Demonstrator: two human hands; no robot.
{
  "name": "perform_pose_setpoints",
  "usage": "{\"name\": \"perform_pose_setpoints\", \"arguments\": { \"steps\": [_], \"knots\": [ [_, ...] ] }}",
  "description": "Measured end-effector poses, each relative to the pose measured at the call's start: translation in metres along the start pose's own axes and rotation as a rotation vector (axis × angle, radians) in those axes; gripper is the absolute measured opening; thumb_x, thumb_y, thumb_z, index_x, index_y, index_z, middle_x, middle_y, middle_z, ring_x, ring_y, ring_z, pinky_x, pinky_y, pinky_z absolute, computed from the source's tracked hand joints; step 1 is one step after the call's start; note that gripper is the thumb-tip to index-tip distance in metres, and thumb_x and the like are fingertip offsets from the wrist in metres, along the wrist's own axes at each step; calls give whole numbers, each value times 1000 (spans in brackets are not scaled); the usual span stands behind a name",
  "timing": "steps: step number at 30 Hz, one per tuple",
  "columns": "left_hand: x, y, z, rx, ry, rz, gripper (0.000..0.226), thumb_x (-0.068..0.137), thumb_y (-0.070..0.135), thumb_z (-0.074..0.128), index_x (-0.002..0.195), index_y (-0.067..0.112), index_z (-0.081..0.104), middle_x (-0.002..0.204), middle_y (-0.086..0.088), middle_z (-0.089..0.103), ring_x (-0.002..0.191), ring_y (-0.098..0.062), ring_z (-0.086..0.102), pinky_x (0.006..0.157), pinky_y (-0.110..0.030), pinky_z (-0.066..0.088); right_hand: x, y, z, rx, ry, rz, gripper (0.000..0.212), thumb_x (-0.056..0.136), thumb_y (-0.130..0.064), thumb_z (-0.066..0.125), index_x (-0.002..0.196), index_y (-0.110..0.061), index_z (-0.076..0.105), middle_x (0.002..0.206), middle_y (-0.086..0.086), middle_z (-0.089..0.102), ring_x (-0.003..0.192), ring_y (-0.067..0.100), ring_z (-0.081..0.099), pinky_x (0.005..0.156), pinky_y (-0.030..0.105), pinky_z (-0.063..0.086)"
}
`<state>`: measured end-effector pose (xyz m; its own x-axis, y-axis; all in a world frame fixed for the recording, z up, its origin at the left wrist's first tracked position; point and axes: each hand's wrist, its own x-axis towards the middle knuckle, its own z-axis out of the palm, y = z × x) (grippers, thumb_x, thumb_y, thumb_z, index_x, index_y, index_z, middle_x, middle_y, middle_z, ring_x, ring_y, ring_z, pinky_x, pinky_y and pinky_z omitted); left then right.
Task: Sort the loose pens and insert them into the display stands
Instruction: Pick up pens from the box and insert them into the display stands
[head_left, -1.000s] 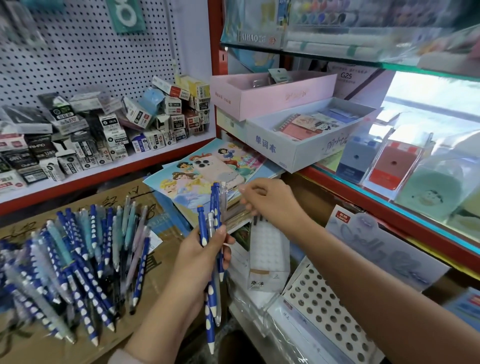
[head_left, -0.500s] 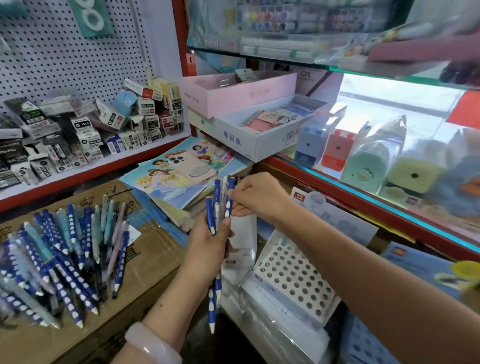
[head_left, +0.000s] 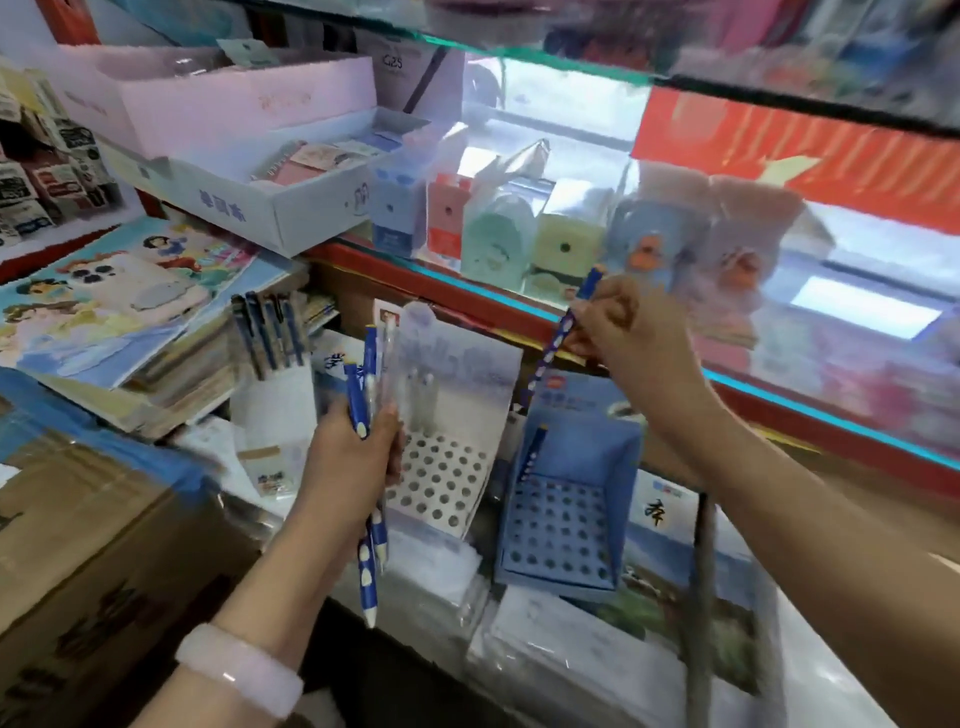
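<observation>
Meanwhile, at a crowded stationery counter, a person sorts pens with both hands. The left hand (head_left: 353, 457) grips a bundle of pens (head_left: 366, 395), mostly dark blue with white dots and at least one pale clear one, held roughly upright so that the ends stick out above and below the fist. A pale pink bangle (head_left: 240, 670) circles that wrist. The right hand (head_left: 623, 332) pinches a single blue dotted pen (head_left: 563, 332) between curled fingers, tilted, its lower end pointing down toward the blue display stand (head_left: 563, 525) just below it. That stand has a grid of round holes and one blue pen (head_left: 532, 452) already standing at its back left. Just beside it, to the left, a white display stand (head_left: 441, 483) with its own grid of holes sits partly behind the left hand, a pale backing card rising behind it. Further left, a few dark pens (head_left: 270, 338) stand in a white holder (head_left: 275, 400). Illustrated books (head_left: 119, 301) are stacked at the left, above a cardboard box (head_left: 104, 545). On the glass shelf (head_left: 779, 400) behind, pastel pencil sharpeners (head_left: 498, 239) stand in a row, next to a white box of notebooks (head_left: 291, 208) and a pink box (head_left: 244, 104). Much of the right side is blurred.
</observation>
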<state>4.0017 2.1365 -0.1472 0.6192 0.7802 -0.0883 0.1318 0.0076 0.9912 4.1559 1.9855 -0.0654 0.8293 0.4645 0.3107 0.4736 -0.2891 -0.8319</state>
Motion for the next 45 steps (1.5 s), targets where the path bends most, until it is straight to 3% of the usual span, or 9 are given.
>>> {"name": "perform_pose_setpoints", "arguments": {
  "steps": [2, 5, 8, 23, 28, 32, 37, 40, 45],
  "knots": [
    [-1, 0, 2, -6, -9, -14, 18, 96, 19, 47, 79, 15, 50, 63, -4, 55, 50, -14, 46, 50, -27, 40, -19, 29, -9, -178, -51, -15, 14, 91, -13, 57, 78, -8, 52, 65, 11, 62, 72, 34, 64, 74, 53, 53],
    [-1, -2, 5, -2, -26, -27, 16, 96, 20, 47, 82, 15, 50, 64, -3, 56, 50, -13, 48, 52, -26, 42, -43, 61, -3, -299, -141, 55, 8, 93, -18, 55, 87, -15, 50, 81, 6, 66, 80, 27, 64, 71, 42, 53],
    [-1, -3, 8, 9, -35, -34, 16, 96, 20, 47, 82, 13, 51, 64, -3, 55, 52, -14, 48, 53, -28, 42, -54, 80, 13, -345, -146, 87, 10, 95, -20, 53, 89, -15, 46, 89, 14, 66, 82, 28, 63, 71, 46, 51],
    [-8, 2, 13, -108, -79, -91, 12, 96, 16, 47, 88, 16, 55, 65, -3, 56, 52, -11, 48, 51, -24, 43, -61, 110, 48, -455, -210, 98, 15, 95, -18, 52, 86, -15, 40, 79, 7, 56, 73, 25, 56, 62, 31, 42],
    [-13, 6, 9, -156, -117, -115, 11, 96, 15, 48, 89, 11, 56, 62, -1, 57, 52, -11, 48, 50, -23, 42, -61, 101, 40, -460, -149, 135, 15, 91, -24, 59, 93, -9, 55, 83, 2, 62, 79, 21, 62, 66, 28, 47],
    [-16, 8, 9, -154, -143, -117, 13, 95, 15, 49, 88, 8, 57, 61, 0, 58, 50, -10, 49, 51, -24, 44, -58, 61, 41, -318, -11, 81, 12, 89, -30, 60, 85, -20, 54, 71, -12, 57, 64, 4, 54, 56, 15, 41],
    [-20, 11, 10, -129, -199, -118, 13, 95, 14, 49, 88, 7, 58, 55, 4, 59, 48, -10, 49, 50, -25, 42, -41, 4, 74, 220, -378, 260, 12, 93, -28, 54, 86, -23, 62, 76, -7, 63, 67, 6, 60, 63, 18, 54],
    [-22, 13, 5, -151, -223, -119, 12, 95, 13, 49, 94, 8, 60, 58, 1, 60, 50, -12, 49, 48, -25, 42, -30, -11, 88, 392, -395, 348, 17, 93, -27, 55, 84, -13, 62, 74, 0, 58, 64, 7, 54, 58, 15, 49],
    [-21, 14, -1, -207, -218, -129, 11, 95, 12, 49, 95, 6, 58, 63, -5, 60, 50, -13, 52, 47, -23, 45, -16, -17, 98, 378, -404, 362, 15, 93, -20, 56, 84, -9, 63, 72, 1, 62, 62, 5, 58, 59, 13, 52]
  ]
}}
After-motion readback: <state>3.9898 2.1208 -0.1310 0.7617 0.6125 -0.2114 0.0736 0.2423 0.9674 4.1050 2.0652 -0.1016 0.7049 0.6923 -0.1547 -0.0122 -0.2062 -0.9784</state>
